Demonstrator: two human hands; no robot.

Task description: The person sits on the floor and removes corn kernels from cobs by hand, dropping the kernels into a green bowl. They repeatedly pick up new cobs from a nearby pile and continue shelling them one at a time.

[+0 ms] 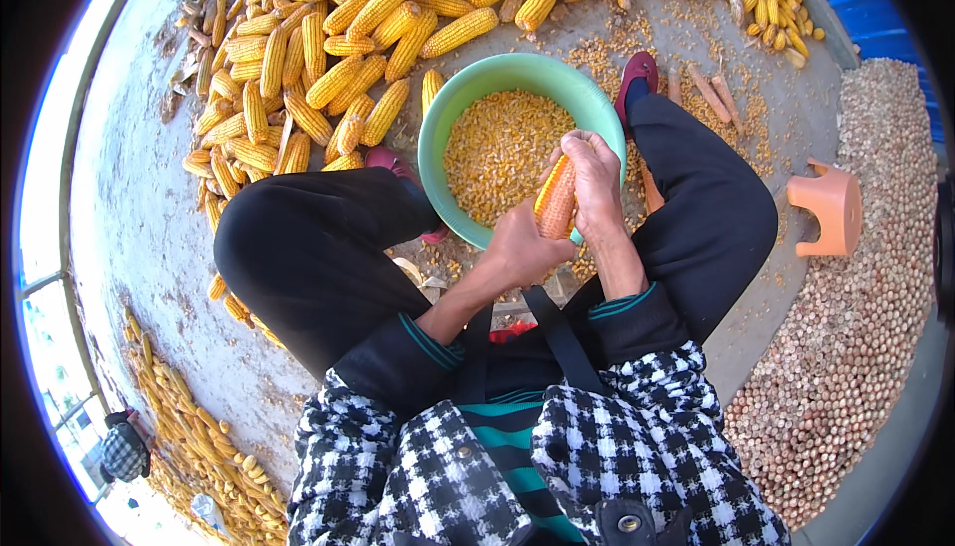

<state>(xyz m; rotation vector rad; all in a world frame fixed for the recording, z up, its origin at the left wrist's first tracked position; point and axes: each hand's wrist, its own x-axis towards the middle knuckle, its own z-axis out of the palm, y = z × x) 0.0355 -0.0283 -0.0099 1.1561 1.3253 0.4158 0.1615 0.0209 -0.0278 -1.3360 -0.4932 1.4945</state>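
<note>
Between my two hands is a partly shelled corn cob (556,206), tilted over the near right rim of a green plastic basin (436,165). Bare pinkish cob faces up, with rows of yellow kernels left along its edges. My left hand (518,244) grips the lower end. My right hand (595,177) wraps the upper part, its thumb near the tip. Loose yellow corn kernels (500,151) cover the inside of the basin, which stands on the floor between my feet. My fingers hide part of the cob.
A large heap of corn ears (298,83) spreads ahead and left; another pile (201,449) lies behind left. Bare cobs (712,95) and scattered kernels are beyond my right leg. An orange plastic stool (828,206) stands by stacked cobs (828,367). Another person (123,449) is far left.
</note>
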